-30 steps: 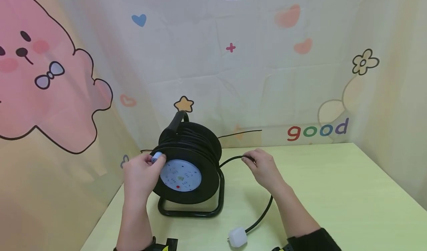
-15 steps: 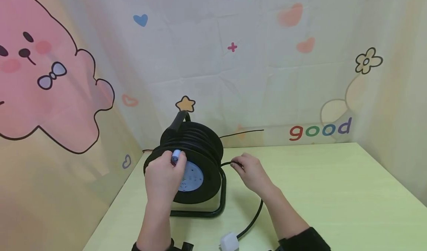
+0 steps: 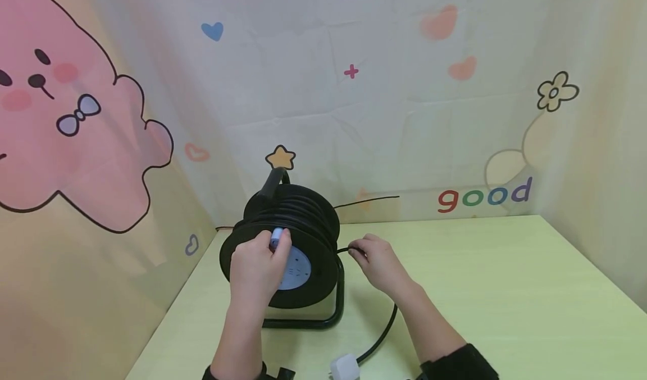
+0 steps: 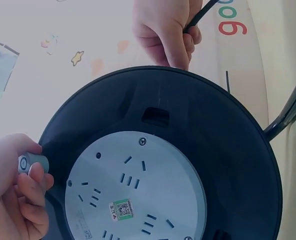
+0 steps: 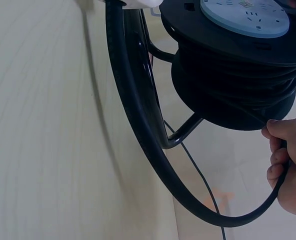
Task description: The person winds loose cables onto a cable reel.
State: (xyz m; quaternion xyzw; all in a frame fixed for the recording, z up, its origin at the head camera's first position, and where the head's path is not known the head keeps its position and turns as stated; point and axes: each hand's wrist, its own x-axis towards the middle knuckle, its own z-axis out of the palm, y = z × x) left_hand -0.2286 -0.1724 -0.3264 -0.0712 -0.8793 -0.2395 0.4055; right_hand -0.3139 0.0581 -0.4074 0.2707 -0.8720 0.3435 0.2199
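A black cable reel [image 3: 315, 287] stands on the table, black cable wound round its drum. My left hand [image 3: 255, 270] grips the light blue knob [image 3: 276, 237] on the reel's front disc, and covers part of the pale blue socket panel [image 3: 298, 270]. In the left wrist view, thumb and fingers curl round that knob [image 4: 35, 162] beside the disc's edge. To the reel's right, my right hand [image 3: 379, 265] pinches the black cable [image 3: 386, 329] close to the drum. Past this hand, the cable [image 5: 158, 170] loops down to a white plug [image 3: 345, 367] near the front.
The reel's black tube frame [image 3: 303, 324] rests on the pale green table [image 3: 480, 296]. A black carrying handle [image 3: 273, 183] rises at its top. Behind hangs a printed curtain [image 3: 354, 116], with a thin dark line [image 3: 369, 201] across its lower part.
My left hand has carried the knob rightward over the upper front of the disc. My right hand has come left with the cable, nearer the drum. The plug has slid left and slightly forward.
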